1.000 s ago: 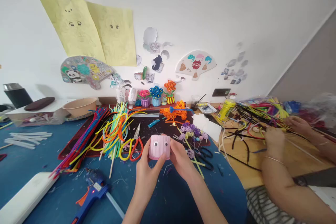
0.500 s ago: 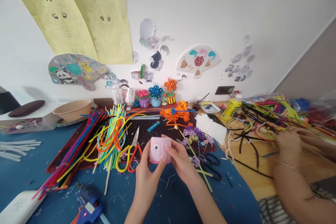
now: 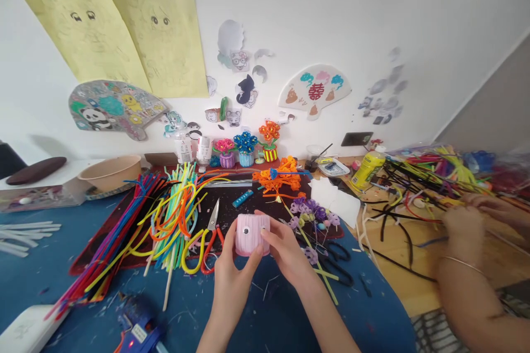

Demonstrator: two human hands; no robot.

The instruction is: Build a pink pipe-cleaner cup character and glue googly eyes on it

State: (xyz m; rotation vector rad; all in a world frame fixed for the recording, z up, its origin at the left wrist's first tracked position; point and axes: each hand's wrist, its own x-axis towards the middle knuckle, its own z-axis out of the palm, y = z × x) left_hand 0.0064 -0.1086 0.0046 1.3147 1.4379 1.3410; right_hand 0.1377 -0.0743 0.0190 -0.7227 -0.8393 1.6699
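Observation:
Between my hands is a small pink cup-shaped pot [image 3: 252, 240] with ribbed sides, a googly eye [image 3: 246, 230] fixed on its front. My left hand [image 3: 234, 259] grips the pot's left side, thumb low on the front. My right hand [image 3: 281, 248] holds the right side, its fingertips pressed to the front, where what looks like a second eye is partly covered. Behind my left hand lie the scissors [image 3: 213, 216] with red and yellow handles. Purple pipe-cleaner flowers [image 3: 312, 212] lie beyond my right hand.
Pipe-cleaner bundles [image 3: 174, 220] spread on the left. A blue glue gun [image 3: 138, 325] with a lit red light rests at the front left. Three potted flowers [image 3: 246, 151] stand along the wall. At right, a co-worker's hands [image 3: 464, 220] handle black pipe cleaners.
The pot stays between my hands almost unmoved. At my right fingertips, the second eye-like spot shows a little more. The camera view has shifted slightly.

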